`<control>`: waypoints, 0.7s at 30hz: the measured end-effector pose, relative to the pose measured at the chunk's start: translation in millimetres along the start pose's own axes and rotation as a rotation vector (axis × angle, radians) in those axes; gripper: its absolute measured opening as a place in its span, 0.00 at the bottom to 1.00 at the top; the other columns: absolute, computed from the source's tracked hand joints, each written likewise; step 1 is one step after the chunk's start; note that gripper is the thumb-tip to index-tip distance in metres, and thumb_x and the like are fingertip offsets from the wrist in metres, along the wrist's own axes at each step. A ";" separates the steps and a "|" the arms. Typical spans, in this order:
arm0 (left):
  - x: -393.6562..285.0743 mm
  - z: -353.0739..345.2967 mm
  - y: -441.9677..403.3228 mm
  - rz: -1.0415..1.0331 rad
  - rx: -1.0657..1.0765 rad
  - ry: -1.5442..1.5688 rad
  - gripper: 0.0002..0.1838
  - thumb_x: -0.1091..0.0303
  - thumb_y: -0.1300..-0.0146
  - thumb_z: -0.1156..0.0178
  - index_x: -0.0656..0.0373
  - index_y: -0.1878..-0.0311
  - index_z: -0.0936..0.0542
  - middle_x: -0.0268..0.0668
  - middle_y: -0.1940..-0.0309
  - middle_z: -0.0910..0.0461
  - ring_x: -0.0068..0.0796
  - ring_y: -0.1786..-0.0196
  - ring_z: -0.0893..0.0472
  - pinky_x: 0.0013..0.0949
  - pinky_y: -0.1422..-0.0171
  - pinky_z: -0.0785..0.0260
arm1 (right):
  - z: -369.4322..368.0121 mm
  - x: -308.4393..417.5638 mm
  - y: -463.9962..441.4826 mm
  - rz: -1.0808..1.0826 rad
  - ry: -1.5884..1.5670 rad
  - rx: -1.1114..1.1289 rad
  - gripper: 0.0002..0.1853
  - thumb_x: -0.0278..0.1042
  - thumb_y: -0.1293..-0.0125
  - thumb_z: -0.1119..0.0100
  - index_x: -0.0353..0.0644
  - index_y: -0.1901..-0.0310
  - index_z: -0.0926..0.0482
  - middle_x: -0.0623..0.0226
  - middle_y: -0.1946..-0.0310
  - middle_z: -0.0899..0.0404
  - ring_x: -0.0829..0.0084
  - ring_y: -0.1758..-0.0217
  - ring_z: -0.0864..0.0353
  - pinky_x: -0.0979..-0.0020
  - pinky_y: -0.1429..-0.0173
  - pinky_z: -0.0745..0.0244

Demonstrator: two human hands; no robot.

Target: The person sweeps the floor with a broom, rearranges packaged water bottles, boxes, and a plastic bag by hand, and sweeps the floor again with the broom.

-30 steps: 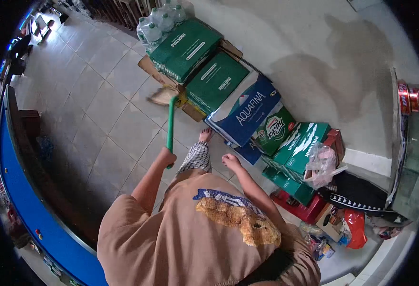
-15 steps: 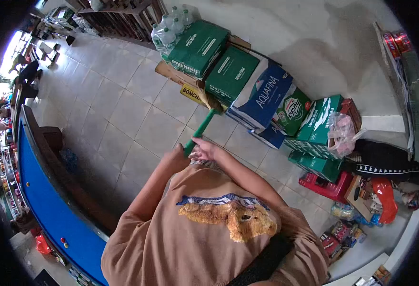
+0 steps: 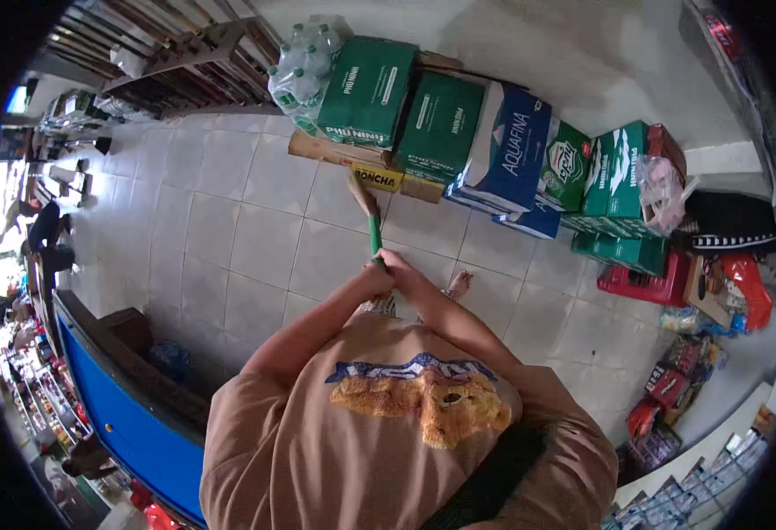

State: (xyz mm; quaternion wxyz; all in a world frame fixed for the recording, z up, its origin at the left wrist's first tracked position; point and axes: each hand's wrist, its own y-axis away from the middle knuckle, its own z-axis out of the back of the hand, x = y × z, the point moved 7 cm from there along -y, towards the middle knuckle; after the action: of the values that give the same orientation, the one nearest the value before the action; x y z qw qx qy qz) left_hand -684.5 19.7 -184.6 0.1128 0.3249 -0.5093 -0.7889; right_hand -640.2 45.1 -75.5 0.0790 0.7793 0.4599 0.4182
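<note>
A broom [image 3: 375, 231] with a green handle and straw-coloured bristles reaches forward from my body, its bristles low near the tiled floor beside a yellow BONCHA carton [image 3: 376, 177]. My left hand [image 3: 373, 282] is closed round the handle close to my waist. Just ahead of it, my right hand [image 3: 393, 262] also grips the handle, and the two hands touch or nearly touch. The rear end of the handle is hidden behind my hands and arms.
Along the wall stand green PHU NINH boxes [image 3: 369, 88], a blue AQUAFINA box [image 3: 510, 146] and bottled water [image 3: 303, 75]. A red crate [image 3: 644, 281] sits at right. To the left is a blue pool table [image 3: 128, 420]; a cue rack [image 3: 194, 75] is at the back.
The broom's bristles have swung left, away from the boxes toward the open tiles. Both hands have shifted slightly right in view, and my right hand is now closer round the handle. The view has turned.
</note>
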 end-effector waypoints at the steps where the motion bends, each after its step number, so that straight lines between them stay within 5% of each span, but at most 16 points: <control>1: -4.0 -8.7 -15.6 -0.042 0.021 -0.136 0.20 0.54 0.55 0.44 0.61 0.67 0.32 0.33 0.80 0.32 0.22 0.83 0.33 0.22 0.83 0.43 | -0.3 -0.9 -3.2 0.041 0.001 0.017 0.06 0.33 0.45 0.59 0.42 0.68 0.34 0.71 0.78 0.35 0.80 0.70 0.35 0.76 0.66 0.38; 9: -87.7 -92.6 -6.5 -0.080 0.456 0.009 0.14 0.64 0.55 0.45 0.60 0.65 0.30 0.34 0.76 0.29 0.24 0.78 0.29 0.24 0.78 0.38 | 54.8 -31.6 13.9 0.264 -0.379 -0.239 0.09 0.35 0.45 0.57 0.37 0.70 0.34 0.66 0.76 0.33 0.75 0.69 0.33 0.73 0.67 0.35; 15: -87.0 -44.4 45.5 -0.035 0.604 0.046 0.12 0.72 0.55 0.45 0.59 0.64 0.28 0.34 0.72 0.26 0.26 0.74 0.26 0.25 0.73 0.33 | 46.8 -12.1 76.2 0.436 -0.350 -0.546 0.13 0.37 0.46 0.56 0.33 0.72 0.34 0.62 0.75 0.31 0.71 0.68 0.31 0.71 0.68 0.33; 17: -58.7 -42.7 12.3 -0.453 0.567 0.101 0.09 0.73 0.54 0.46 0.60 0.67 0.30 0.34 0.75 0.28 0.25 0.77 0.28 0.22 0.75 0.35 | 42.4 -12.3 69.5 0.484 -0.235 -0.535 0.14 0.38 0.46 0.56 0.32 0.72 0.34 0.61 0.74 0.31 0.69 0.68 0.31 0.71 0.68 0.32; 18: -42.5 -32.7 -0.5 -0.867 0.514 0.181 0.07 0.73 0.53 0.47 0.61 0.69 0.31 0.35 0.77 0.30 0.23 0.80 0.30 0.20 0.78 0.37 | 51.7 -26.1 52.6 0.557 -0.156 -0.488 0.11 0.35 0.47 0.55 0.35 0.68 0.35 0.63 0.71 0.31 0.72 0.67 0.31 0.73 0.67 0.32; 20: -26.9 -3.3 12.9 -0.494 0.815 0.799 0.04 0.74 0.52 0.49 0.62 0.73 0.33 0.33 0.80 0.34 0.20 0.85 0.34 0.17 0.82 0.41 | 70.6 -56.7 20.8 0.710 -0.014 -0.394 0.13 0.30 0.48 0.52 0.40 0.60 0.36 0.67 0.64 0.33 0.78 0.66 0.31 0.77 0.63 0.33; 21: -21.7 0.3 62.6 0.411 1.047 1.212 0.04 0.75 0.51 0.50 0.62 0.75 0.35 0.32 0.81 0.36 0.17 0.87 0.37 0.17 0.85 0.43 | 88.9 -102.9 -22.9 0.464 -0.599 -0.159 0.13 0.26 0.50 0.52 0.40 0.61 0.37 0.68 0.64 0.34 0.80 0.66 0.33 0.78 0.64 0.35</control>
State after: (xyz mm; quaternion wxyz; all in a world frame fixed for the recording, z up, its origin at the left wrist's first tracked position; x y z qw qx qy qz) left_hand -677.7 2.3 -121.0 0.3442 0.6048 -0.7110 -0.1010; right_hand -614.1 0.8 -203.4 0.1733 0.9417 0.1942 0.2133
